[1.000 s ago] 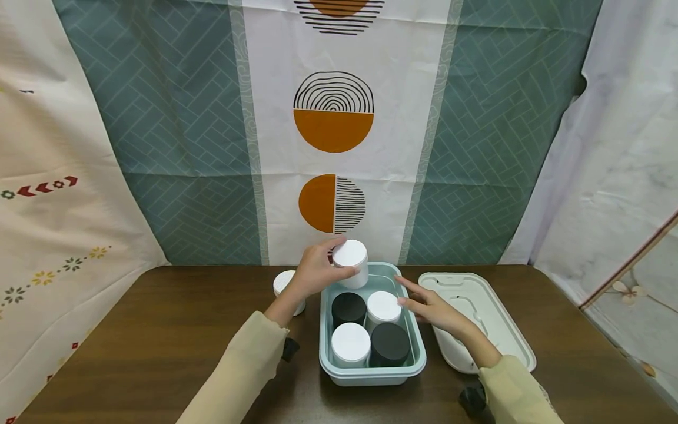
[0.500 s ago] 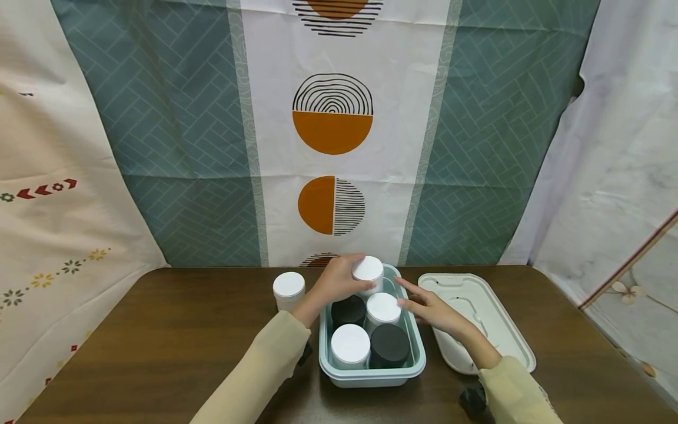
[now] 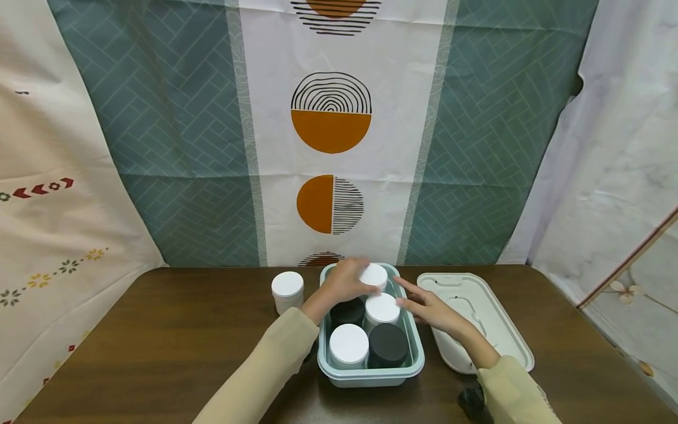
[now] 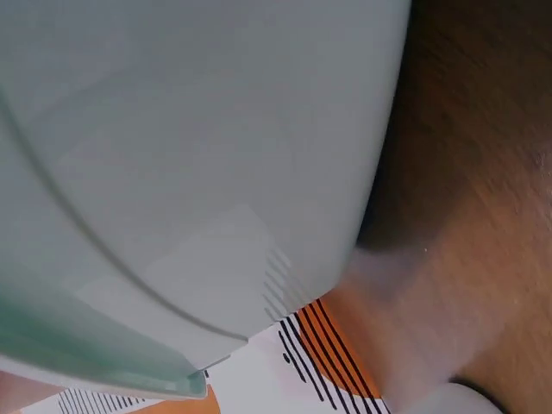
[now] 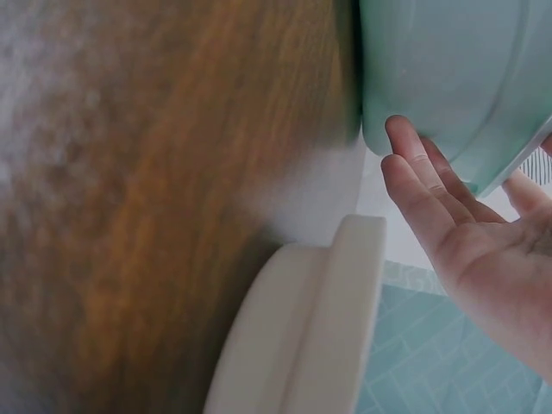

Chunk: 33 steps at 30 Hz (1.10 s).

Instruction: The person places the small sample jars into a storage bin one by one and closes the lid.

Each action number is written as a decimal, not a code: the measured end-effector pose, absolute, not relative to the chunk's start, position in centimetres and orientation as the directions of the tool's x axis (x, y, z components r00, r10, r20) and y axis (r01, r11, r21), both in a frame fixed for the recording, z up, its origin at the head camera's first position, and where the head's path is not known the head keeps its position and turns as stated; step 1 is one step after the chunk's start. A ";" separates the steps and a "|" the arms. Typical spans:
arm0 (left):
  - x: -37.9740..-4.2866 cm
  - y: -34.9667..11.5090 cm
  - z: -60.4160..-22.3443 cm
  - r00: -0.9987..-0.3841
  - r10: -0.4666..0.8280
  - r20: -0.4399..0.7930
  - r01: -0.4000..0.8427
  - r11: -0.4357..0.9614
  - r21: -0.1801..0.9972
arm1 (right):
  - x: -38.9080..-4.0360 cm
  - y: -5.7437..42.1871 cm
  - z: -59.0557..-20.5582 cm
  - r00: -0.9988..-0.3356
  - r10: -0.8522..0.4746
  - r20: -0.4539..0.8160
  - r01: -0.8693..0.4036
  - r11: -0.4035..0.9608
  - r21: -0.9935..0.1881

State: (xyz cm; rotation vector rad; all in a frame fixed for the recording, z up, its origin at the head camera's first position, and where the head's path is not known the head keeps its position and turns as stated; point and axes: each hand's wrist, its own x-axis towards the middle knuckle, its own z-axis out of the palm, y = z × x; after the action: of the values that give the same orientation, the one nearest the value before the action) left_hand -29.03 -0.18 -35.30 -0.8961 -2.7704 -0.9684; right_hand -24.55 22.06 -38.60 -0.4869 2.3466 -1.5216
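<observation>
A pale blue-green bin [image 3: 371,380] stands mid-table with several round jars inside. My left hand [image 3: 345,281] grips a white-lidded jar [image 3: 375,274], low at the bin's back right; the jar's body is hidden. In front of it are a white jar [image 3: 382,308], a black jar [image 3: 347,312] partly behind the left hand, another white jar [image 3: 349,345] and another black jar [image 3: 389,345]. My right hand [image 3: 431,307] rests at the bin's right rim with extended fingers. In the right wrist view, its fingers [image 5: 418,194] lie beside the bin's outer wall [image 5: 440,78].
One more white jar [image 3: 288,291] stands on the table left of the bin. A whitish lid [image 3: 500,330] lies on the right, partly under the right forearm. The brown table [image 3: 175,347] ends at a patterned cloth [image 3: 331,135] behind. The left wrist view mostly shows the bin's wall [image 4: 198,155].
My left hand has carried the white jar rightward and down into the bin's back right corner. The jar on the table has come into fuller view. My right hand has stayed put.
</observation>
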 end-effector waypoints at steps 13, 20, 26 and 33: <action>-29.5 -0.9 -35.7 -0.869 0.479 0.126 0.435 0.616 0.657 | -24.9 22.1 -38.8 -0.898 -0.435 -0.072 -0.111 0.380 -0.918; -29.5 -1.2 -35.3 -0.868 0.489 0.087 0.425 0.638 0.643 | -24.9 22.2 -38.8 -0.894 -0.445 -0.059 -0.126 0.375 -0.918; -29.0 -0.6 -34.9 -0.884 0.464 0.054 0.376 0.637 0.673 | -24.8 22.1 -38.6 -0.892 -0.449 -0.059 -0.126 0.371 -0.920; -28.7 -0.2 -35.1 -0.881 0.472 0.036 0.362 0.623 0.693 | -24.8 22.2 -38.5 -0.889 -0.452 -0.065 -0.123 0.373 -0.919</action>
State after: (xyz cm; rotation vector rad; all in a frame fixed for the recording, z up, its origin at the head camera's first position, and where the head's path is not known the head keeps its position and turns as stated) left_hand -28.72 -0.19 -35.13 -0.7659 -2.9633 -1.2101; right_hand -24.76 22.17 -38.51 -0.5063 2.3321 -1.5215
